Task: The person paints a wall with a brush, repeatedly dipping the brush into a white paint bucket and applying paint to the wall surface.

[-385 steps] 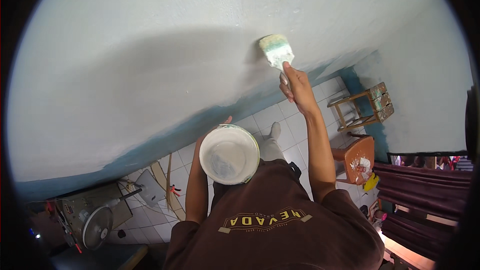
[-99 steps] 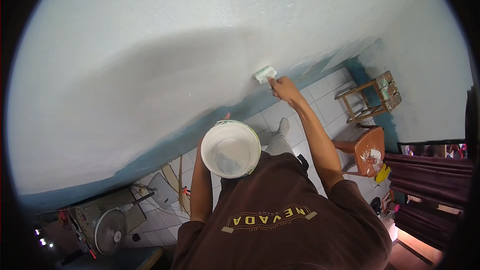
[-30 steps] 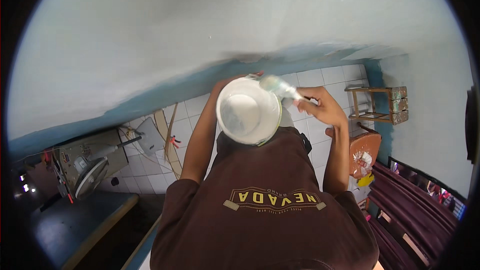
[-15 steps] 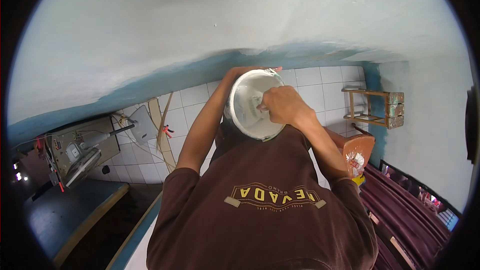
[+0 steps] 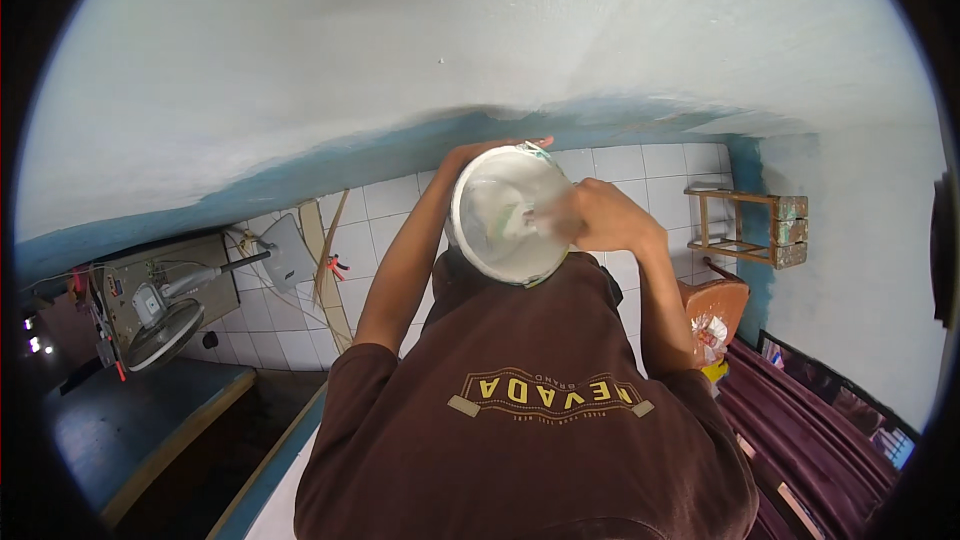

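A white bucket (image 5: 488, 230) with a paint-smeared rim is tilted in front of my body, its mouth turned up toward me. My left hand (image 5: 480, 150) reaches round the bucket's far left side and supports it, with fingertips showing past the far rim. Over the right part of the bucket's mouth is my right hand (image 5: 605, 218), its fingers curled closed and smeared by motion. Just below those fingers, inside the bucket, shows a pale patch with green streaks (image 5: 525, 220). What the right fingers hold is too blurred to name.
Ahead rises a white-painted wall (image 5: 400, 40) with a blue lower band. A wooden stool (image 5: 790, 230) and a brown chair (image 5: 722, 302) holding crumpled scraps stand at right, by a maroon curtain (image 5: 800, 420). A fan (image 5: 165, 332) and a blue-topped surface (image 5: 150, 430) are at left.
My right hand has moved right, from inside the bucket's mouth toward its right rim. The bucket has shifted slightly left, with my left hand still around it.
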### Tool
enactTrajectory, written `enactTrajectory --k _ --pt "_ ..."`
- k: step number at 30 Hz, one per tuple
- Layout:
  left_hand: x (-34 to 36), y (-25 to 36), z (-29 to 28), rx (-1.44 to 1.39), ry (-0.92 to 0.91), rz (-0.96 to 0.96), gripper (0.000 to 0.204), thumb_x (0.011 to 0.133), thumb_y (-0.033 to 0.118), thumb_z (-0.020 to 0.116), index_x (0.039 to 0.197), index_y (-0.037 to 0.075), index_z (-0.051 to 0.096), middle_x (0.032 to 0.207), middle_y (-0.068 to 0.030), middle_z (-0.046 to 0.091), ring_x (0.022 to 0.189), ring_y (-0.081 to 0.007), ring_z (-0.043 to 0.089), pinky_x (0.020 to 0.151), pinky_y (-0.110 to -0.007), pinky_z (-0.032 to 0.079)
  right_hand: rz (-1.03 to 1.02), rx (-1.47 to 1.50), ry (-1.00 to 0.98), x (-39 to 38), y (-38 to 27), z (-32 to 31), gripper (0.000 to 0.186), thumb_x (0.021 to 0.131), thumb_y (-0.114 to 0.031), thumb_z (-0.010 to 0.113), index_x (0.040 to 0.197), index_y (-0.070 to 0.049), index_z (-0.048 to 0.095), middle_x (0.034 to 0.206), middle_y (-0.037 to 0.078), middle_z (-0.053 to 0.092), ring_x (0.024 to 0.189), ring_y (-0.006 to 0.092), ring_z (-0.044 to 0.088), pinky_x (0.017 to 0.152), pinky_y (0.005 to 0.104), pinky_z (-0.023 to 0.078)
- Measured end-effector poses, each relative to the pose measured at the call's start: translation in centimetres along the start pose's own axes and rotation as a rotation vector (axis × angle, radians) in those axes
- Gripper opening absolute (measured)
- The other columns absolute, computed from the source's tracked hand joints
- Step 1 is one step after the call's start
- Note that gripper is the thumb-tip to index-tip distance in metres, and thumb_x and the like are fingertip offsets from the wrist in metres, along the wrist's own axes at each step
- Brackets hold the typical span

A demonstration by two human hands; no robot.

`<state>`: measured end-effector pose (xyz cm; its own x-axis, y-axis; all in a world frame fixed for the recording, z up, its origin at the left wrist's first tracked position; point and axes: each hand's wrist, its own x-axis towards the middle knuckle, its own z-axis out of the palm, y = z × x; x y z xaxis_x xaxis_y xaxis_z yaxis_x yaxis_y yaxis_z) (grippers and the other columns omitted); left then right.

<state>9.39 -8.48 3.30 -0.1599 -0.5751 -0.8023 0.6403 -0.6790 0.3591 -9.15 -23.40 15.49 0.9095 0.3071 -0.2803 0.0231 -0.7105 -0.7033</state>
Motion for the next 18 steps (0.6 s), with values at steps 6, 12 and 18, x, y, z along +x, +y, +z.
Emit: enactTrajectory --k 6,12,18 --pt "0.6 -0.4 -0.6 0.018 -0.03 0.067 0.047 0.106 0.045 0.052 0.142 0.016 0.06 0.119 0.0001 0.071 0.103 -0.0107 0.066 0.097 -0.031 0.053 0.107 0.167 -0.005 -0.6 0.2 -0.1 0.033 0.082 -0.014 0.065 0.112 -0.009 0.077 0.079 0.023 0.069 0.078 0.0365 0.069 0.075 0.0487 0.053" --pt "1.7 0.0 -0.5 0.121 -0.082 0.114 0.046 0.108 0.04 0.049 0.148 0.019 0.053 0.129 0.0023 0.067 0.11 -0.0083 0.062 0.102 -0.03 0.05 0.186 -0.117 -0.034 2.9 -0.8 3.1 0.023 0.085 -0.019 0.065 0.095 -0.001 0.075 0.085 0.024 0.071 0.081 0.042 0.07 0.077 0.0491 0.056" --pt "0.9 0.2 -0.1 0.135 -0.027 0.059 0.045 0.109 0.034 0.048 0.152 0.021 0.05 0.136 0.0041 0.063 0.115 -0.0061 0.059 0.106 -0.029 0.047 0.216 -0.079 -0.075 2.4 -1.6 0.3 0.024 0.086 -0.02 0.066 0.093 0.002 0.073 0.082 0.025 0.07 0.082 0.0426 0.069 0.079 0.0502 0.055"
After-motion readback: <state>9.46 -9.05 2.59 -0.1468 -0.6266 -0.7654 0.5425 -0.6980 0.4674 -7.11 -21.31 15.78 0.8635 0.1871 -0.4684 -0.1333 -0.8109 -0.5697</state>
